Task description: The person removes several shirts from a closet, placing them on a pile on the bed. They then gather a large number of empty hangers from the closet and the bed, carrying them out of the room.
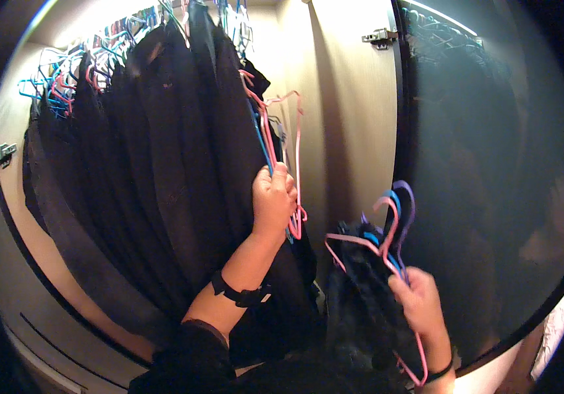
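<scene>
My left hand [273,202], raised at the wardrobe opening, is closed around a few bare hangers [299,148], pink and blue. They stand upright against the right end of a row of dark garments [157,144]. Lower and to the right, my right hand [418,299] grips a bunch of hangers [395,226] just below their pink, blue and purple hooks. Dark clothing [361,289] drapes from these hangers; its kind does not show. Part of a pink hanger frame passes below my right hand.
Many coloured hangers [108,49] crowd the rail along the top of the wardrobe. A dark glossy door [485,197] swings open on the right, with a metal hinge [380,39] at its edge. Another hinge [6,154] sits on the left side.
</scene>
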`<state>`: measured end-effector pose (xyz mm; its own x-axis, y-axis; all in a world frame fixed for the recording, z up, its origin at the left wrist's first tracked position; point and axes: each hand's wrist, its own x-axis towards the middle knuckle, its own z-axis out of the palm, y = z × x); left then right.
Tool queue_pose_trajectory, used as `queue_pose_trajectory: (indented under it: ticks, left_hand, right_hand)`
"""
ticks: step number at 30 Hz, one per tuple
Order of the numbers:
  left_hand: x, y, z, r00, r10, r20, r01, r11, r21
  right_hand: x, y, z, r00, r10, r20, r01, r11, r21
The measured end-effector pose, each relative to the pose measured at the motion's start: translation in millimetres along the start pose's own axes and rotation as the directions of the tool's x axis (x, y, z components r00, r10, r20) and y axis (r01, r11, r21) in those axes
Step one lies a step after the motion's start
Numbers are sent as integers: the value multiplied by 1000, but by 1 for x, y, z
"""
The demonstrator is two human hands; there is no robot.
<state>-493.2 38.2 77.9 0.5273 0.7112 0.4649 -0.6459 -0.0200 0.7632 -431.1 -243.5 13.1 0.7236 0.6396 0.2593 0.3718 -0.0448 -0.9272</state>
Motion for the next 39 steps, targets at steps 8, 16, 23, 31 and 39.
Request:
queue_pose_trajectory:
  ticks: [8,16,23,31,39]
  left_hand:
    - [-14,15,-27,997,82,-16,-81,995,60]
    - [-30,7,-23,988,151,-11,-143,954,263]
    - [-86,-48,-22,885,458,78,-445,786,429]
    - [-126,-102,-33,988,153,30,-140,779,612]
    - [-147,-136,-38,994,-14,-107,93,613,785]
  right_hand:
    - [120,-103,8,899,-437,-13,430,889,-160]
    - [292,-251,-11,535,-811,236,444,32,-896]
    - [367,-301,-17,482,-863,150,98,-116,-988]
    - [389,-287,-26,491,-870,-44,-33,32,-999]
    - [427,-280,-5,540,-817,-200,47,267,-963]
